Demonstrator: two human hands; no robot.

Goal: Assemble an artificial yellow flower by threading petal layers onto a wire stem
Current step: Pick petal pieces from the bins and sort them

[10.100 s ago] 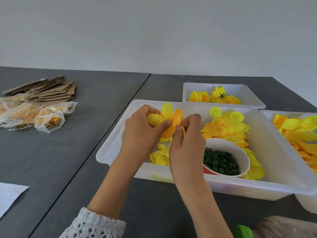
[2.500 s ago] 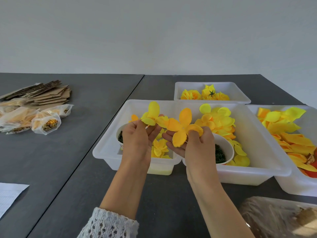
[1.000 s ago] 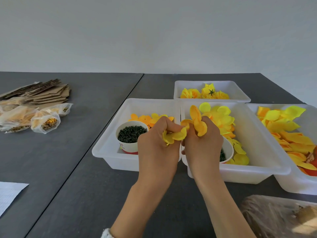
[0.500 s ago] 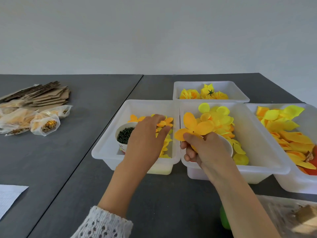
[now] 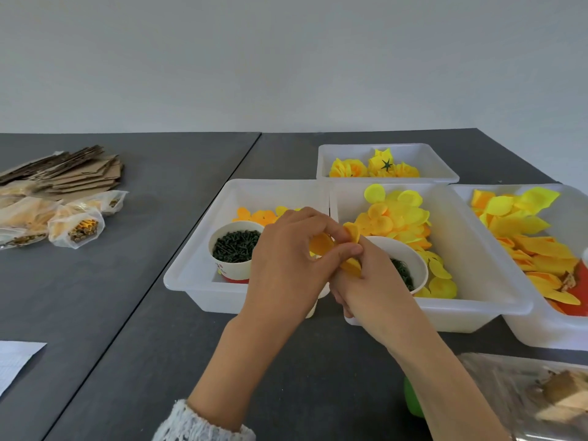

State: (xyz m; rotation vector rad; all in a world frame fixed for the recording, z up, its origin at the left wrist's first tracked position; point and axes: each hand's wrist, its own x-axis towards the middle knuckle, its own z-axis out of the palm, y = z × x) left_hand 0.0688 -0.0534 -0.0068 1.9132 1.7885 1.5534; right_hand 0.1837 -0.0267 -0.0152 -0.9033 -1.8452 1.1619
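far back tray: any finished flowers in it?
Yes: the far back tray holds a few bunched yellow flowers, one turned over to show its dark green star-shaped base.

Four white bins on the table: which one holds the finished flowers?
The far bin, behind the other three. It holds bunched flower heads, one showing a green star-shaped calyx; the nearer bins hold loose flat petals.

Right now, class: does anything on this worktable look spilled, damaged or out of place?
Nothing stands out. The petals lie inside their white trays, both paper cups stand upright with their dark pieces inside, and both hands, left hand and right hand, pinch the orange petal layer. The cardboard pile is loose but contained.
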